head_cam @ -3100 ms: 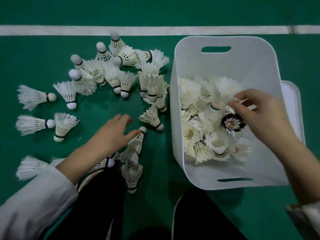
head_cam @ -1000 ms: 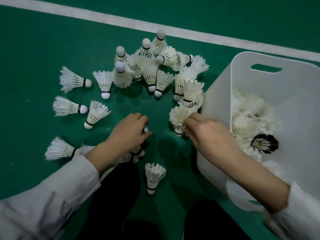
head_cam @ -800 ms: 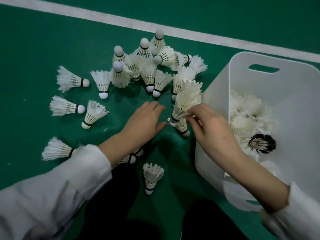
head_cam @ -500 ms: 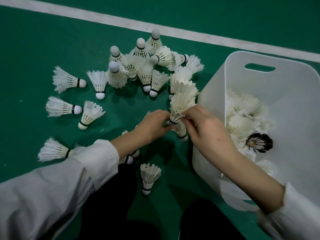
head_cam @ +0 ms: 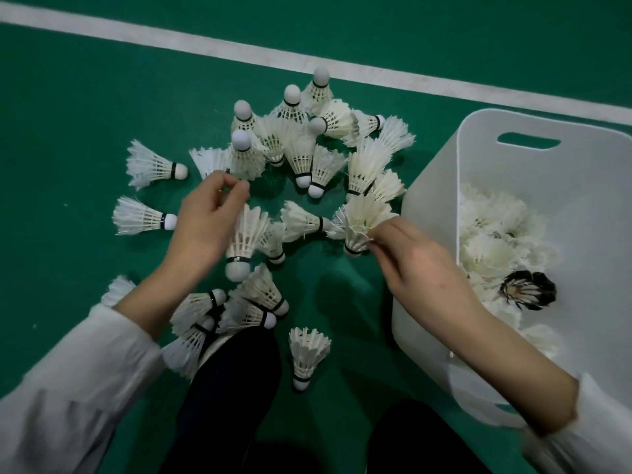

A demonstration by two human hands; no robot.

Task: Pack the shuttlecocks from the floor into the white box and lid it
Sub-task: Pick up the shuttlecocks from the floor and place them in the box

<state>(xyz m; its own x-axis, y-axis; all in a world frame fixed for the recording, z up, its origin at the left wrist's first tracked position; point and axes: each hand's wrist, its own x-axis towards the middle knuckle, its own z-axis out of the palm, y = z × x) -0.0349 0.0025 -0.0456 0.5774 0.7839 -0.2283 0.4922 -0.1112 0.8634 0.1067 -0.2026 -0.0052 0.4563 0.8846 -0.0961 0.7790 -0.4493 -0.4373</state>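
Left hand (head_cam: 205, 230): fingers curled, gripping one held shuttlecock (head_cam: 244, 241) by its feather skirt, cork pointing down.
Right hand (head_cam: 413, 265): fingertips (head_cam: 378, 234) pinching the feathers of the nested shuttlecocks (head_cam: 359, 227), just beside the box wall.
Loose shuttlecocks (head_cam: 301, 155): scattered on the green floor (head_cam: 68, 97), left of the box.
White box (head_cam: 431, 206): open-topped, on the floor at right; holds white shuttlecocks and one dark shuttlecock (head_cam: 526, 290).
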